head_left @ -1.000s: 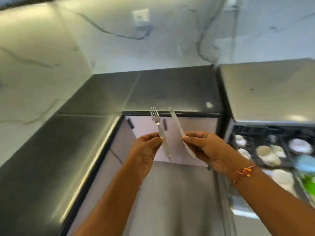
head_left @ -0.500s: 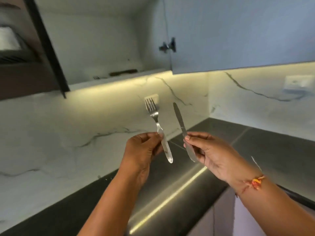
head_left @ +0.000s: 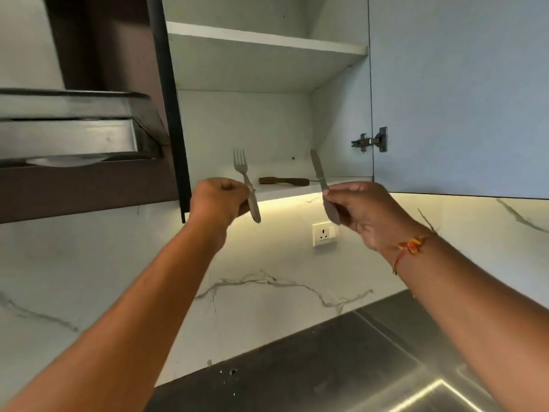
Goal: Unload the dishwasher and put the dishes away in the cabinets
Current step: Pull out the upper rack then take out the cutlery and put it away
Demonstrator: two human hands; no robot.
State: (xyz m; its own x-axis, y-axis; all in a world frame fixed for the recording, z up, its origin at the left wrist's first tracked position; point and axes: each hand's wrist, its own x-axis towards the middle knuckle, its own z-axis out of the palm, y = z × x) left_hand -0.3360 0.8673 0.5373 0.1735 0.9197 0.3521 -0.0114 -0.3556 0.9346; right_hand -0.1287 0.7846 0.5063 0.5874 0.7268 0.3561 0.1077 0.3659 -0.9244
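Head view: looking up from the worktop corner at an open wall cabinet, both arms raised in front of it.
Marble wall (head_left: 89, 278): white with grey veins, fills the lower left and middle of the frame, lit by a warm strip under the cabinet.
Cabinet door (head_left: 460, 99): pale blue, swung open, takes up the upper right.
Cabinet (head_left: 252, 120): upper centre, white inside, two shelves showing.
Extractor hood (head_left: 74, 135): dark and shiny, upper left, just beside the cabinet's black edge.
Worktop (head_left: 326, 367): dark stone, lower right corner.
Left hand (head_left: 219, 203): centre of frame, fingers curled, pinching the fork by its handle just in front of the bottom shelf's edge.
Right hand (head_left: 365, 212): right of centre, level with the left and well apart from it, thumb and fingers pinching the knife at its handle.
Fork (head_left: 242, 168): upright, tines up, tilted slightly left, seen against the cabinet's back wall.
Knife (head_left: 318, 169): blade up, leaning left, near the cabinet's right wall.
Brown-handled tool (head_left: 283, 181): lying flat on the bottom shelf, between fork and knife; what kind it is I cannot tell.
Socket (head_left: 324, 234): white, on the wall just below the knife's handle.
Hinge (head_left: 371, 141): metal, on the door's inner edge.
Wrist thread (head_left: 411, 245): red and yellow, tied round the right wrist.
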